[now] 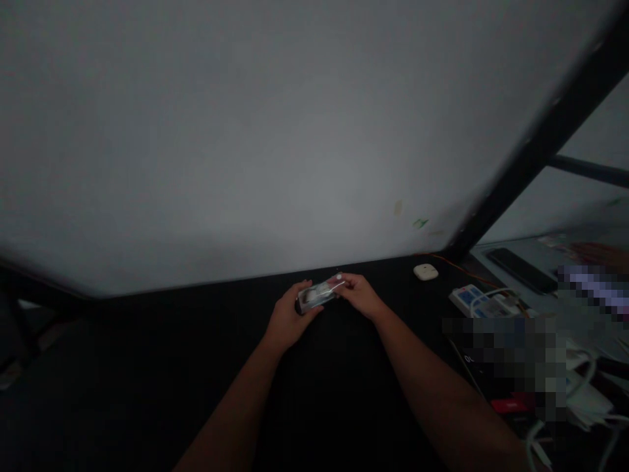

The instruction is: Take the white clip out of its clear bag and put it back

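Observation:
A small shiny packet, which looks like clear plastic, is held between my two hands over the black tabletop. It tilts slightly, with its right end farther from me. My left hand is closed around the left end, thumb along the near edge and fingers on the far side. Something dark shows at that end, too dim to name. With its fingertips, my right hand pinches the right end, near a small whitish spot. The packet's contents are not clear in the low light.
A pale wall rises behind the table. Toward the back right lies a small white rounded case. Farther right are a white power strip, tangled white cables, a dark slab-shaped object and a red item. A dark slanted post stands there.

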Demonstrator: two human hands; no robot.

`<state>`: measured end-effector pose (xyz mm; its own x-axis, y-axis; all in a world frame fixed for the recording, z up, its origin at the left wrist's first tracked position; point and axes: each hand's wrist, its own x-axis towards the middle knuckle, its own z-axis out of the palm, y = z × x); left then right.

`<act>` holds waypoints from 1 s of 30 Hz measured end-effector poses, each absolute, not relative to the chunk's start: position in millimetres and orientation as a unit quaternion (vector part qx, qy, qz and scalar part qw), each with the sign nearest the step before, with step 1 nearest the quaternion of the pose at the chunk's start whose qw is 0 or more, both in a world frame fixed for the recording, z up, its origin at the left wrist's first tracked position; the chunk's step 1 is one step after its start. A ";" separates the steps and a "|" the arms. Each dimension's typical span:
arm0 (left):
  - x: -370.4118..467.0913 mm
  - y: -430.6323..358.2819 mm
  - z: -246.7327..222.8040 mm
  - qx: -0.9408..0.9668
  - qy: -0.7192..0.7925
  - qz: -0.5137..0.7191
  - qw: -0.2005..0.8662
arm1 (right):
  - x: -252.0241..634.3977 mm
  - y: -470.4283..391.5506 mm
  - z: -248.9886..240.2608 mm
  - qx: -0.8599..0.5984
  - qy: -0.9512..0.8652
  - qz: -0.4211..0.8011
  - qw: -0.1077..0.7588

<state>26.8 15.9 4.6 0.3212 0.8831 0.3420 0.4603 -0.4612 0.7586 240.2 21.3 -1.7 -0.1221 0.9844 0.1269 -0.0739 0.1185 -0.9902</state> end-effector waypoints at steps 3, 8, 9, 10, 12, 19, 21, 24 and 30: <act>29.3 12.7 7.9 0.762 0.432 0.394 0.279 | 241.3 21.6 -0.7 -0.427 -0.565 0.505 0.493; 32.5 10.1 13.2 0.752 0.429 0.408 0.289 | 242.1 22.8 -2.4 -0.428 -0.574 0.504 0.482; 32.7 10.2 13.4 0.751 0.425 0.410 0.295 | 242.1 23.2 -3.5 -0.430 -0.569 0.504 0.488; 32.7 10.5 13.3 0.749 0.420 0.413 0.303 | 241.9 23.6 -4.9 -0.432 -0.559 0.503 0.498; 32.1 11.7 12.2 0.741 0.413 0.418 0.324 | 241.1 24.7 -7.5 -0.435 -0.526 0.498 0.535; 27.2 17.1 10.1 0.621 0.458 0.438 0.460 | 241.0 28.1 -8.2 -0.457 -0.461 0.476 0.593; 25.8 18.1 10.3 0.602 0.470 0.438 0.475 | 242.0 28.5 -8.5 -0.463 -0.449 0.480 0.594; 24.3 18.8 9.6 0.590 0.477 0.432 0.487 | 243.2 27.8 -9.5 -0.471 -0.456 0.498 0.567; 24.9 18.0 9.4 0.602 0.467 0.404 0.507 | 242.6 24.4 -6.1 -0.445 -0.493 0.518 0.538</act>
<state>24.9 18.0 9.4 0.2379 0.9712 0.0131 0.1531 -0.0508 0.9869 242.6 24.4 -6.1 -0.0239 0.9973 0.0696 -0.1190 0.0663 -0.9907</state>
